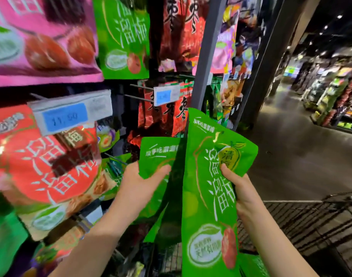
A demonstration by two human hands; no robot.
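- Head view: I look down at my two bare forearms in front of a shop display of hanging snack pouches.
- My left hand [139, 182], at about 7 o'clock from the middle, grips the left green pouch [159, 152] by its lower-left edge. The thumb lies across the front and the fingers are hidden behind.
- My right hand [240, 188], at about 4 o'clock, grips the right green pouch [205, 196] by its right edge. The thumb presses on the front just below a yellow-green badge, with the fingers behind.
- The right green pouch stands upright, facing me, with white lettering and a red fruit picture near its bottom. It overlaps the left green pouch and hides that pouch's right side.
- Both pouches are held in the air, close to the display, from the centre down to 5 o'clock.
- At 9 o'clock hangs an orange-red pouch [41, 162], with a price tag [71, 112] reading 11.50 just above it.
- A pink pouch [41, 37] hangs at 11 o'clock, and a hanging green pouch [125, 37] at 12 o'clock.
- A grey post [207, 47] rises at 1 o'clock.
- A black wire trolley [311, 220] sits at 4 o'clock, beside my right forearm.
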